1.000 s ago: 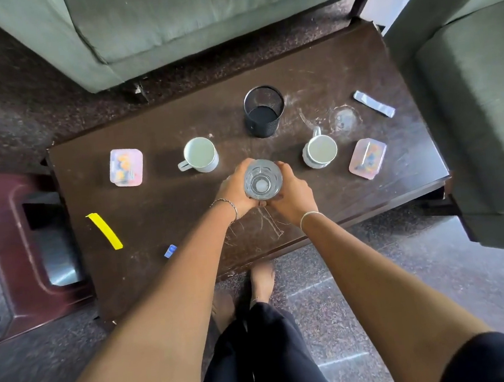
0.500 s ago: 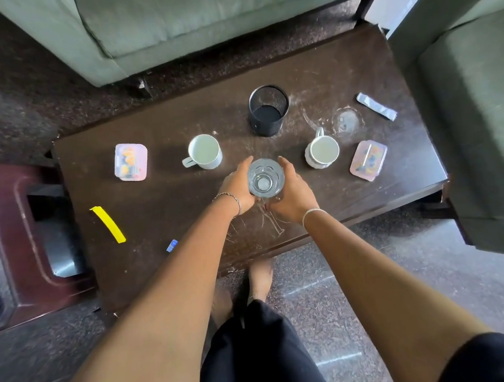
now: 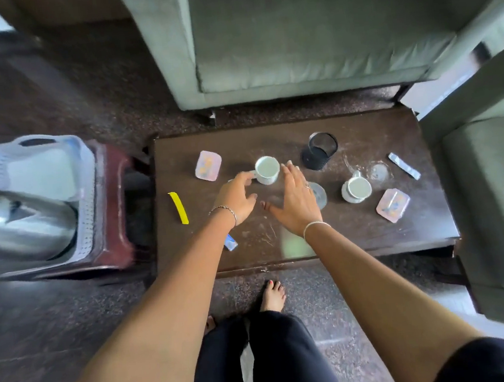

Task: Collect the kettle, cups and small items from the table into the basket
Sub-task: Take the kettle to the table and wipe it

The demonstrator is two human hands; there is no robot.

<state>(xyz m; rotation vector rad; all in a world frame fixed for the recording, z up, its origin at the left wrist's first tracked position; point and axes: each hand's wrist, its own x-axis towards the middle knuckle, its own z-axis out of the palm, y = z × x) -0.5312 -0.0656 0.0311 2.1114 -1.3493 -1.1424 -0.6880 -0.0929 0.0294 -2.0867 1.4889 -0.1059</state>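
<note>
My left hand and my right hand hover open over the dark wooden table, one on each side of a white cup. Neither holds anything. My left fingertips are close to that cup's handle. A clear glass stands just right of my right hand, partly hidden by it. A second white cup stands further right. The steel kettle lies in the white basket at the left.
The basket rests on a maroon stool. Also on the table are a black mesh cup, two pink packets, a yellow strip, a blue sachet and a silver sachet. Green sofas border the table.
Both hands have let go of the clear glass and moved left and forward around the left white cup. The view has swung, bringing the basket with the kettle into sight.
</note>
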